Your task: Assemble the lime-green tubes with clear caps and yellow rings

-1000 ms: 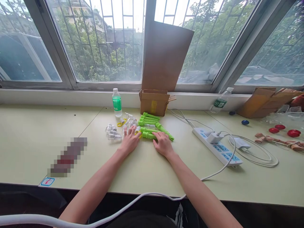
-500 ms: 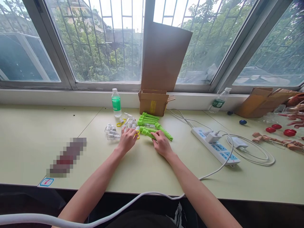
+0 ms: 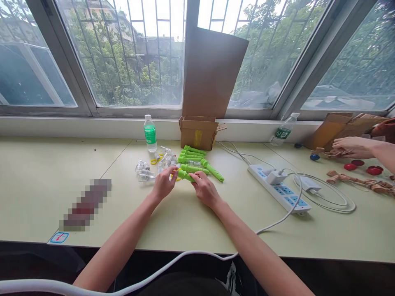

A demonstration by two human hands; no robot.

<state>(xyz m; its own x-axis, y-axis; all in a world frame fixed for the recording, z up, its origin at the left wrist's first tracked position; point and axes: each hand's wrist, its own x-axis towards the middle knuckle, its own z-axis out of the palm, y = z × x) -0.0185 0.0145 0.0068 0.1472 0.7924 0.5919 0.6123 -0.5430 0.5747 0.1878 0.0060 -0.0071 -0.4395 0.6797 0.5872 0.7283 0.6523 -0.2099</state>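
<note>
1. Front edge of desk (image 3: 117, 222): white cable (image 3: 185, 253) slung along it.
2. Mid-desk, between front and back edges: right hand (image 3: 206, 189), thumb and fingers pinching one end of a green tube (image 3: 185, 175).
3. Left hand (image 3: 164, 181) at tube's other end, fingers curled; can't tell what they pinch.
4. Just beyond: clear plastic pieces (image 3: 146, 176) left, more green tubes (image 3: 212, 169) right.
5. Near back edge: water bottle (image 3: 150, 135), cardboard box (image 3: 197, 133).

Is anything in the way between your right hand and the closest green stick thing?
No, nothing visible: the right hand has its fingers on the closest green stick. The other green sticks lie farther back, not in between.
</note>
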